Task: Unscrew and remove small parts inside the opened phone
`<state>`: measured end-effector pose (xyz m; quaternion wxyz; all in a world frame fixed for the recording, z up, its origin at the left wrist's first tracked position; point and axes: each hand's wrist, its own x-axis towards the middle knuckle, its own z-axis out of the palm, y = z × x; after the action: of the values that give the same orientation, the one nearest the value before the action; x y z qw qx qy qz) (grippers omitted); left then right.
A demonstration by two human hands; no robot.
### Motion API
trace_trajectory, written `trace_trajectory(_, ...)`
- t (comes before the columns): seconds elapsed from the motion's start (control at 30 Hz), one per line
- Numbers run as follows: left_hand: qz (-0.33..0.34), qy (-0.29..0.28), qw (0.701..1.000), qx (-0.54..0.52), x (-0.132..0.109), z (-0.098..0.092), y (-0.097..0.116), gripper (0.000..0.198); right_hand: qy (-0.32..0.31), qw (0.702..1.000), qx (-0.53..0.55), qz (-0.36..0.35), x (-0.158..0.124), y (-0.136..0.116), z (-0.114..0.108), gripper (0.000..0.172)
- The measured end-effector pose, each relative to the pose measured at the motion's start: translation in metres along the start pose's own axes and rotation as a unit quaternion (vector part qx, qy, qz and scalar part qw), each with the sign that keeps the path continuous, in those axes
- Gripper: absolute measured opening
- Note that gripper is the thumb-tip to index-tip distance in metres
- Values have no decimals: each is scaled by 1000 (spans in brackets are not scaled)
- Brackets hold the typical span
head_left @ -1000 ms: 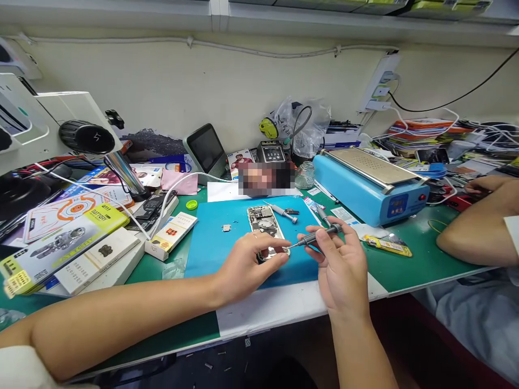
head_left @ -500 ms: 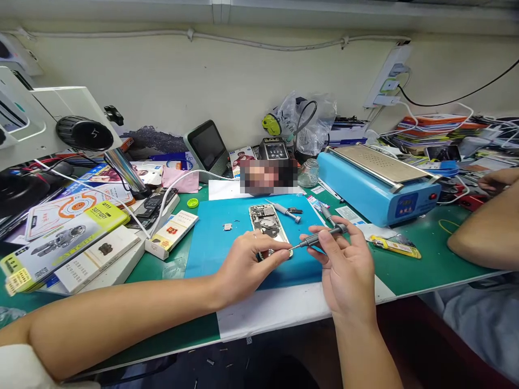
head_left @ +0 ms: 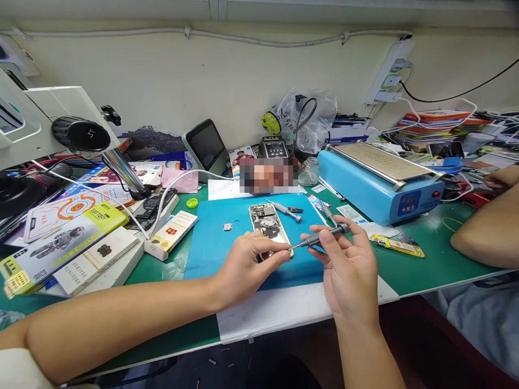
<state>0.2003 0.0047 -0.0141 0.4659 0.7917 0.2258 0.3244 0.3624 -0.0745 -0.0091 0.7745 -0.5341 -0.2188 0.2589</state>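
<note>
My right hand (head_left: pixel 351 270) holds a grey screwdriver (head_left: pixel 322 237) almost level, its shaft pointing left. The thumb and forefinger of my left hand (head_left: pixel 255 262) are pinched together at the screwdriver's tip; whether a small part sits between them is hidden. Behind that hand an opened phone (head_left: pixel 267 221) lies on the blue mat (head_left: pixel 211 254), its inner parts showing. The left fingers cover its lower end. A second screwdriver (head_left: pixel 287 212) rests beside the phone's upper right, and another grey one (head_left: pixel 326 209) lies beyond my right hand. A small metal piece (head_left: pixel 227 227) is left of the phone.
A blue machine with a metal plate (head_left: pixel 379 183) stands at the right. A co-worker's arm (head_left: pixel 488 232) rests on the green table (head_left: pixel 430 275). Boxes (head_left: pixel 174 232) and a metal stand post (head_left: pixel 127 173) are at the left; a glass jar (head_left: pixel 308 172) is behind the mat.
The view has shifted slightly. Both hands and the screwdriver keep nearly the same pose, with my right hand a little further right.
</note>
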Motion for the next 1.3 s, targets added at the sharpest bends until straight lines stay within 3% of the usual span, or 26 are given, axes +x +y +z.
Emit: trace_trajectory(1.3,-22,-13,1000,15,-1,-2,4,21,-2,1000,4,-14,-3,0,-1,64)
